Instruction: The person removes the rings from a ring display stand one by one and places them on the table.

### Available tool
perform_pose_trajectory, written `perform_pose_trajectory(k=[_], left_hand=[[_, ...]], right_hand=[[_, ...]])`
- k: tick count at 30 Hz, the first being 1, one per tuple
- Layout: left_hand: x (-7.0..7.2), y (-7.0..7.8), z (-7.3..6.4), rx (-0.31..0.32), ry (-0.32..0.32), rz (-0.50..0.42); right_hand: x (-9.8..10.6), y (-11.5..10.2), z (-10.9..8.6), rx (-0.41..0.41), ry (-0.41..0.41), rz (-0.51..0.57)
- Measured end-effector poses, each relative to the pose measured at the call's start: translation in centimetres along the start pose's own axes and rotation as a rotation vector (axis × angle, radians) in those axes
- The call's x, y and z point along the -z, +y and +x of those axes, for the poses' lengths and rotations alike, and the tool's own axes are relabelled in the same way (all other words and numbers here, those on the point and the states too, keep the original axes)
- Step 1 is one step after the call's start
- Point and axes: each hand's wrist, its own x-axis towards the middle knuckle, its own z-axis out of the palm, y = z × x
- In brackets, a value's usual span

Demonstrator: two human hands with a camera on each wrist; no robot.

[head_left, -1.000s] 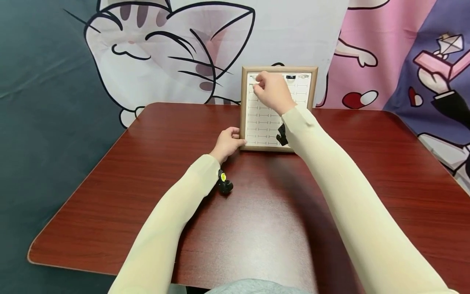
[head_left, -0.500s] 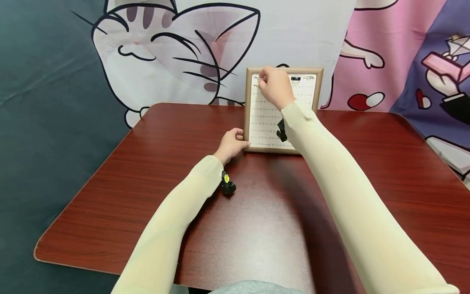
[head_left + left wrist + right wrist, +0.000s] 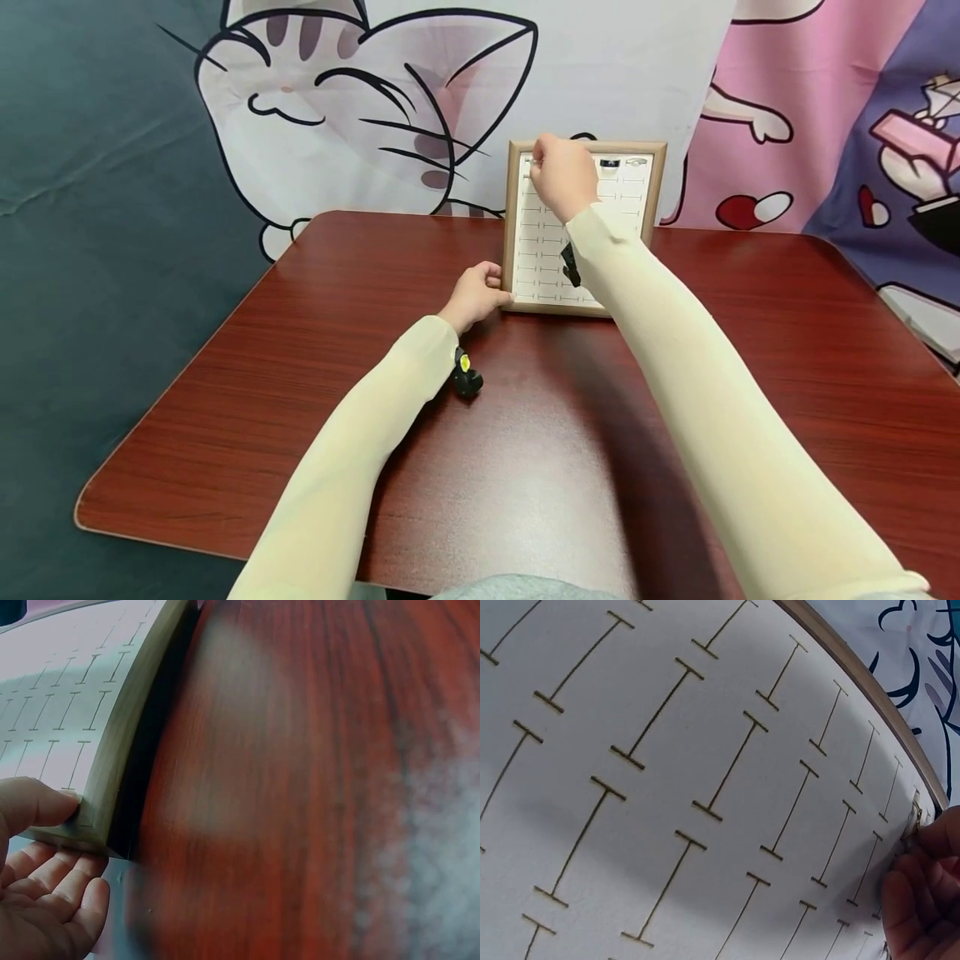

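Note:
A wood-framed display board point(image 3: 528, 242) with rows of I-shaped slits on its white panel stands upright near the table's far edge. My left hand point(image 3: 474, 293) grips its lower left corner. In the left wrist view the thumb point(image 3: 45, 806) presses the front of the frame, and the fingers lie behind its edge. At the top left of the board, my right hand point(image 3: 566, 173) pinches a small shiny metal piece point(image 3: 915, 817) close against the panel; the fingers partly hide it. A dark piece point(image 3: 610, 163) and a silvery one point(image 3: 636, 162) sit in the top row.
The board stands on a reddish-brown table point(image 3: 315, 333). Behind it hangs a cloth backdrop point(image 3: 622, 67) with cartoon drawings. Black wrist cameras, one at the left wrist point(image 3: 467, 377), stick out below both sleeves.
The right hand has risen slightly along the board's upper left, turning so its fingertips show less. The left hand keeps its grip. The whole head view has shifted a little.

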Motion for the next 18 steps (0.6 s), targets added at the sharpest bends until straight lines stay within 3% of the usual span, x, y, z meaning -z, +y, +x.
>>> perform_pose_trajectory(k=[18], left_hand=[[-0.05, 0.71, -0.42, 0.010, -0.012, 0.016]], right_hand=[[-0.81, -0.63, 0.58, -0.010, -0.063, -0.152]])
